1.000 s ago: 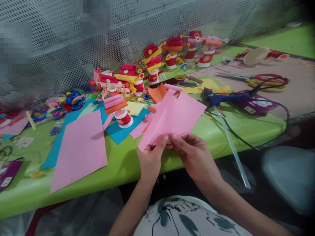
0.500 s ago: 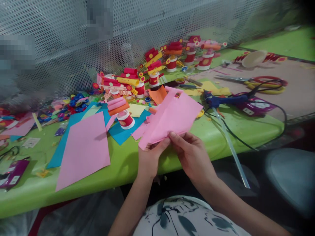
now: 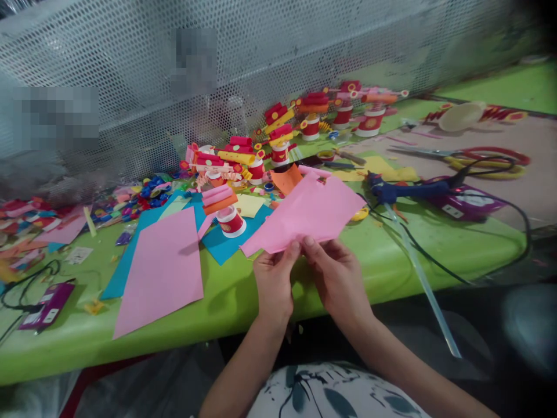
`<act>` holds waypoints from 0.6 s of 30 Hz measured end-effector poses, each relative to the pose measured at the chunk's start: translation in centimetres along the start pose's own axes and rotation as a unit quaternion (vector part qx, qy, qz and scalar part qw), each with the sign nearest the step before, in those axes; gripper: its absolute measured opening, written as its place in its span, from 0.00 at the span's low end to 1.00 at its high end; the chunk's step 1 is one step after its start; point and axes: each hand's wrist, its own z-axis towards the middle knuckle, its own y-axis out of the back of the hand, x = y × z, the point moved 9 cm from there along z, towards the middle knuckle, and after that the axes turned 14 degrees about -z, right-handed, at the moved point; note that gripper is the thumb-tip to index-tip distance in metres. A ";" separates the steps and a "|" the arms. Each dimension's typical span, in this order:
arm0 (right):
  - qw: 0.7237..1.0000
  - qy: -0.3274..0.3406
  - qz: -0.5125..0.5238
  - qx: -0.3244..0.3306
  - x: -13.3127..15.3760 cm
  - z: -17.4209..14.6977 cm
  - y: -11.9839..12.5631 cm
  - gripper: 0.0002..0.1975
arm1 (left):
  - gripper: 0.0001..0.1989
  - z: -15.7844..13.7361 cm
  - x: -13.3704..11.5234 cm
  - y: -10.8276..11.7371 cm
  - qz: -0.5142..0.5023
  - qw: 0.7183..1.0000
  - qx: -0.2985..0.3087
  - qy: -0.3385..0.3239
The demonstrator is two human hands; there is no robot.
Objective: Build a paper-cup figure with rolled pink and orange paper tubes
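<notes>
Both my hands pinch the near edge of a pink paper sheet [image 3: 311,212], held just above the front of the green table. My left hand [image 3: 276,276] grips it with the thumb on top and the fingers underneath, partly hidden. Close beside it, my right hand [image 3: 337,276] is closed on the same edge, its thumb almost touching the left one. The near edge looks slightly curled at the thumbs. Left of the sheet stands a red and white paper cup [image 3: 231,223] topped with pink and orange paper rolls. A larger flat pink sheet [image 3: 163,273] lies further left.
A blue glue gun [image 3: 409,190] with a long clear glue stick [image 3: 424,284] and black cord lies at the right. Scissors [image 3: 470,158] rest behind it. Several decorated cups [image 3: 311,128] line the back by a perforated metal screen [image 3: 130,75]. A purple box [image 3: 47,306] sits left.
My left thumb and fingers have shifted right along the pink paper's near edge, closer to my right hand. The view has turned slightly left, so the table items sit further right and lower.
</notes>
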 end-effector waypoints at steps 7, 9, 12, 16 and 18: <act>0.999 -0.028 0.010 0.018 -0.7 0.6 0.7 0.11 | 0.11 0.5 0.3 0.2 0.028 0.999 -0.018 -0.016; 0.999 -0.034 0.015 0.013 -1.0 0.8 0.7 0.11 | 0.11 0.5 0.3 0.3 0.032 0.999 -0.026 -0.022; 0.999 -0.039 0.024 0.002 -1.2 0.7 0.8 0.11 | 0.11 0.3 0.3 0.4 0.037 0.998 -0.039 -0.032; 0.999 -0.042 0.032 -0.004 -1.4 0.6 0.8 0.12 | 0.11 0.0 0.3 0.6 0.036 0.997 -0.053 -0.038; 0.998 -0.041 0.036 -0.007 -1.5 0.6 0.9 0.12 | 0.10 -0.1 0.4 0.5 0.041 0.998 -0.039 -0.037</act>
